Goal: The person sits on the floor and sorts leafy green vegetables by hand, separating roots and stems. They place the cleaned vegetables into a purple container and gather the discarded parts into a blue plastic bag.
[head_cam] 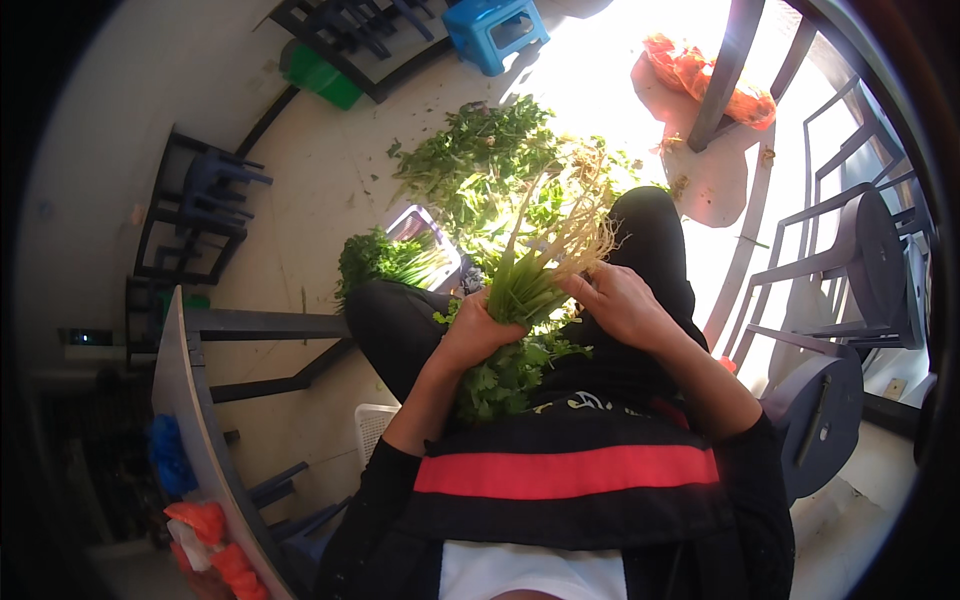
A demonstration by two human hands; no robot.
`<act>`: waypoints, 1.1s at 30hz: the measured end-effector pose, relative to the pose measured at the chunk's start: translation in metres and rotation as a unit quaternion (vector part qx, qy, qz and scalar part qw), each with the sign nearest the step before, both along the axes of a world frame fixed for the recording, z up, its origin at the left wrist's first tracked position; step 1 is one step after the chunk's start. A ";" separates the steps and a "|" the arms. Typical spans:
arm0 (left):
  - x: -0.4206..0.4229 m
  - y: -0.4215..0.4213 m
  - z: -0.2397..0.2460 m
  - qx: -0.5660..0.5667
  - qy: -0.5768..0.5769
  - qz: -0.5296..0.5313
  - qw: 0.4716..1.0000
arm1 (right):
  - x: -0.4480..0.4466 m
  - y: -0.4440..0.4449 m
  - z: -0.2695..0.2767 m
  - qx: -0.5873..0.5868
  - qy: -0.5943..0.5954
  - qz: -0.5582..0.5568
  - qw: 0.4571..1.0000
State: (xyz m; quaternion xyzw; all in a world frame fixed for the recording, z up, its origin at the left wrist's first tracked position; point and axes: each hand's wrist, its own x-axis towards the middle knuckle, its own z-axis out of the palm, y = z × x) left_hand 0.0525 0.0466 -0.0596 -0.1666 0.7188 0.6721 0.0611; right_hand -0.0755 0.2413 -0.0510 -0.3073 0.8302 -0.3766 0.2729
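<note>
My left hand (478,334) is closed around the stems of a bunch of leafy green herbs (499,379), which look like cilantro. The leaves hang over my lap and the long pale roots (581,232) point away from me. At the root end, my right hand (619,304) has its thumb and fingers on the base of the stems and roots. Beyond my knees, a large loose pile of greens (480,150) lies on the floor. By my left knee stands a pale plastic basket (448,244) with bunched herbs (367,259) laid in and over it.
A table (180,390) with plastic bags stands at left, a white basket (369,427) beside me. Dark stools (874,266) are at right. Farther off are a blue stool (491,34), a green bin (322,75) and an orange plastic bag (690,71) behind a table leg.
</note>
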 end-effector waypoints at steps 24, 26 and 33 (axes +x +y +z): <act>0.001 0.010 0.003 -0.064 0.006 0.012 0.998 | 0.012 -0.011 -0.006 -0.078 -0.236 -0.064 0.967; 0.000 0.009 0.001 -0.076 0.006 0.012 0.997 | 0.015 -0.011 -0.007 -0.119 -0.332 -0.084 0.932; -0.001 -0.008 0.001 0.092 -0.010 0.033 0.995 | 0.011 0.001 -0.013 -0.176 -0.399 -0.170 0.884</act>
